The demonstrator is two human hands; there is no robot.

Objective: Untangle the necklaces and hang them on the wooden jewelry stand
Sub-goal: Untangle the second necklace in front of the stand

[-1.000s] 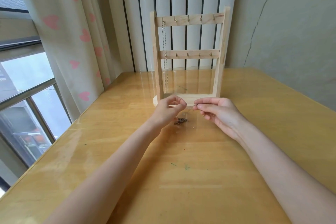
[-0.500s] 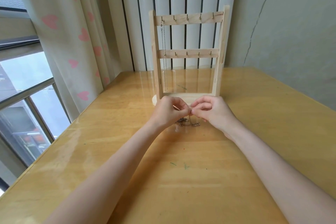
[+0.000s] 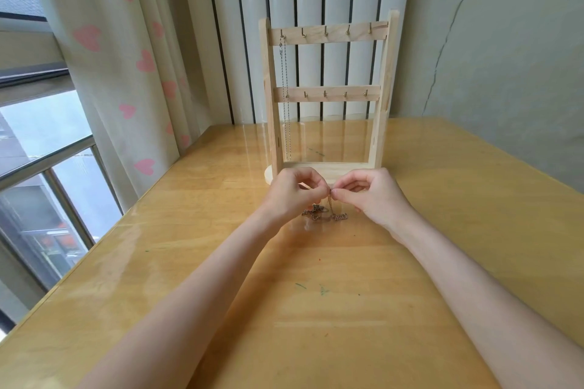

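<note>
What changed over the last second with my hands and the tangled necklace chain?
The left hand and right hand closed the gap between them; their fingertips now meet, pinching the tangled chain at one spot, a strand lifted off the table. The rest of the tangle has spread out slightly to the right. The wooden stand and the silver necklace on its top left hook stayed put.

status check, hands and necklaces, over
Left hand and right hand both pinching tangled necklace. One chain hung on stand. Nothing in the way.
</note>
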